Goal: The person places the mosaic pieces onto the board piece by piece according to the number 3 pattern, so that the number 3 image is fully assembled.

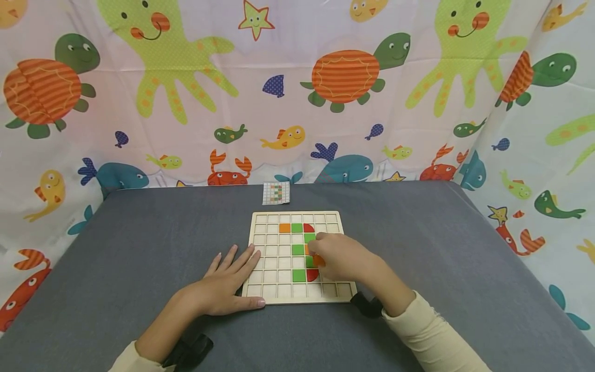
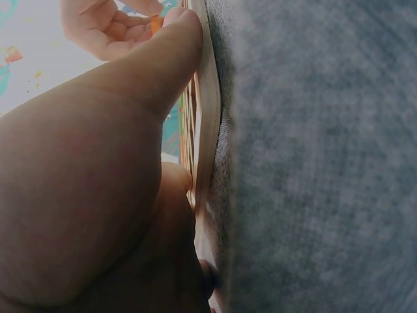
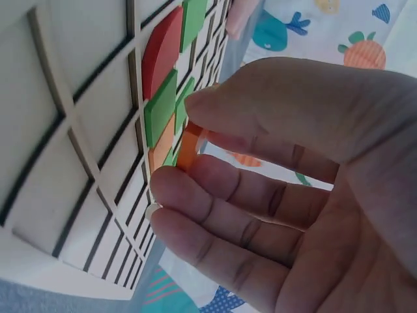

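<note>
A wooden grid board (image 1: 274,292) lies flat on the table, holding several coloured tiles in its cells. My left hand (image 1: 220,289) rests at the board's left edge with fingers spread and the thumb along the front rim. Over the right half of the board, my right hand (image 1: 346,258) pinches an orange tile (image 3: 189,147) between thumb and fingers. Below it in the head view sit a green square tile (image 1: 299,275) and a rounded red tile (image 1: 312,275). The top row has an orange square (image 1: 284,228), a green square (image 1: 296,228) and another rounded red tile (image 1: 309,228). My right fingers hide part of the column beneath them.
Behind the board lies a small card (image 1: 276,193) printed with a coloured grid pattern. Grey cloth (image 1: 176,232) covers the table. A curtain (image 1: 288,62) with sea animals hangs along the back and sides.
</note>
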A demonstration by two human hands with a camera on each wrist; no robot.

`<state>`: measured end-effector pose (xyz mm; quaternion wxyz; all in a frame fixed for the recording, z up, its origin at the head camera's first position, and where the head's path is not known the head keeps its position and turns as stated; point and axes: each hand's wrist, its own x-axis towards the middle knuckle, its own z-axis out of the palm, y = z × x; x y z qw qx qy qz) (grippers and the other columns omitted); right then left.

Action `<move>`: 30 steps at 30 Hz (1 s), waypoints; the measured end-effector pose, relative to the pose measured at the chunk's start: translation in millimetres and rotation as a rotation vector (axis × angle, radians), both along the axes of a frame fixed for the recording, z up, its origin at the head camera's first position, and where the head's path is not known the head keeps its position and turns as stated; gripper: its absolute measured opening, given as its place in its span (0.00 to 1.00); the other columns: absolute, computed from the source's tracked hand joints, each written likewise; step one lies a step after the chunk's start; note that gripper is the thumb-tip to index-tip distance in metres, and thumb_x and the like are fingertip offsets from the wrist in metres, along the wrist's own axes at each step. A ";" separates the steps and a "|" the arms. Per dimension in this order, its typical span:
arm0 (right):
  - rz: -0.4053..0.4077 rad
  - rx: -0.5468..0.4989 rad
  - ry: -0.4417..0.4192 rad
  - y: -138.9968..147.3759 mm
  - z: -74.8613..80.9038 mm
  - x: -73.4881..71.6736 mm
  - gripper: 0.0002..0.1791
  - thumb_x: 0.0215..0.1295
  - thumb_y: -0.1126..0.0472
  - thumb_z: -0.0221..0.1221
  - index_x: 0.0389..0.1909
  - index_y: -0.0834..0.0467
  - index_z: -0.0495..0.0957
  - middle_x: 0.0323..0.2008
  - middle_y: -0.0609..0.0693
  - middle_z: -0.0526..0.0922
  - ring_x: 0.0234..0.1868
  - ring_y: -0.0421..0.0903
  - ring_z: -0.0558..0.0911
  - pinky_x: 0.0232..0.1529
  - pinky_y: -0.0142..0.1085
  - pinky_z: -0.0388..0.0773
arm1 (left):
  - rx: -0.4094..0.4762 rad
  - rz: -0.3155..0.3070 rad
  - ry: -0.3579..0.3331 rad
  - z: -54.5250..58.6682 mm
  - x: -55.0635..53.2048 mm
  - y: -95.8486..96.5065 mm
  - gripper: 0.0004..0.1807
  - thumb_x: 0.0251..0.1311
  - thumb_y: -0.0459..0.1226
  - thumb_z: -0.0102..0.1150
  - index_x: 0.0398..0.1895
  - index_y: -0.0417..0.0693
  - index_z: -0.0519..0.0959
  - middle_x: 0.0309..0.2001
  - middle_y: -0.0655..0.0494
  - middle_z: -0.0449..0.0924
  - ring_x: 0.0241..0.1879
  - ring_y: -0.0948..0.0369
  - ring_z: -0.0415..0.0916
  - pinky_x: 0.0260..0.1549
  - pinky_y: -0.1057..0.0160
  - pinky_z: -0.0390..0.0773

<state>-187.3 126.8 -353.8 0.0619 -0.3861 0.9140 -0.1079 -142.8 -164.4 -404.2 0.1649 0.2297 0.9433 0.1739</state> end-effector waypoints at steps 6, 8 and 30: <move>0.043 -0.072 0.009 -4.5 -3.8 3.4 0.12 0.50 0.78 0.59 0.24 0.56 0.78 0.26 0.45 0.70 0.25 0.41 0.68 0.25 0.31 0.67 | 0.024 -0.006 0.001 -1.0 -0.6 -0.1 0.59 0.57 0.72 0.55 0.82 0.50 0.46 0.81 0.51 0.38 0.77 0.41 0.29 0.68 0.33 0.31; 0.052 -0.090 0.016 -5.4 -4.9 4.0 0.13 0.50 0.79 0.58 0.24 0.57 0.79 0.27 0.44 0.70 0.24 0.40 0.69 0.25 0.31 0.69 | 0.027 -0.006 0.000 -0.7 -0.3 0.1 0.59 0.57 0.71 0.55 0.82 0.50 0.47 0.81 0.50 0.38 0.77 0.41 0.29 0.68 0.32 0.31; 0.025 -0.060 0.099 -24.7 -16.3 5.7 0.07 0.63 0.69 0.63 0.31 0.53 0.84 0.24 0.41 0.77 0.25 0.39 0.72 0.27 0.33 0.71 | 0.002 0.018 -0.002 -9.8 -4.0 -2.9 0.61 0.54 0.76 0.51 0.82 0.57 0.43 0.81 0.58 0.34 0.78 0.46 0.26 0.69 0.36 0.29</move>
